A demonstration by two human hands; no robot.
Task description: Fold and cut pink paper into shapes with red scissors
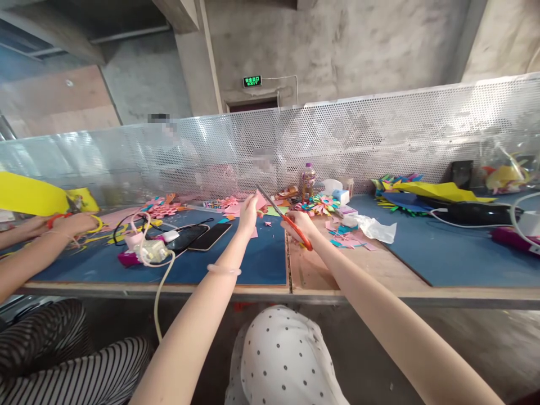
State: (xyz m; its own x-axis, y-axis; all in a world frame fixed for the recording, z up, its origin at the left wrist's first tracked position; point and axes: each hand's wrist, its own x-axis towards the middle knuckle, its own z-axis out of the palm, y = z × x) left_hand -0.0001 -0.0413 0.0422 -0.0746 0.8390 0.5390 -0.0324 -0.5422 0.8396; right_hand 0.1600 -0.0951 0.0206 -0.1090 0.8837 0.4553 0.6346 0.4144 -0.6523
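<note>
My left hand (pixel 250 211) is raised over the blue mat, its fingers closed on a small piece of pink paper (pixel 261 199). Orange-handled scissors (pixel 301 232) are in my right hand (pixel 302 223), fingers wrapped round the handles. The blades slant up and left beside the pink paper; whether they touch it I cannot tell. Under and behind the hands lie paper scraps, among them a light green sheet (pixel 276 211). A multicoloured paper flower (pixel 324 205) sits just beyond my right hand.
At left, a co-worker's hands (pixel 73 228) hold scissors and yellow paper (pixel 31 194). Phones (pixel 210 237), a power strip with cables (pixel 154 251) and a drink bottle (pixel 308 179) stand on the table. Crumpled white tissue (pixel 377 228) lies right. A perforated metal screen (pixel 358 135) runs behind.
</note>
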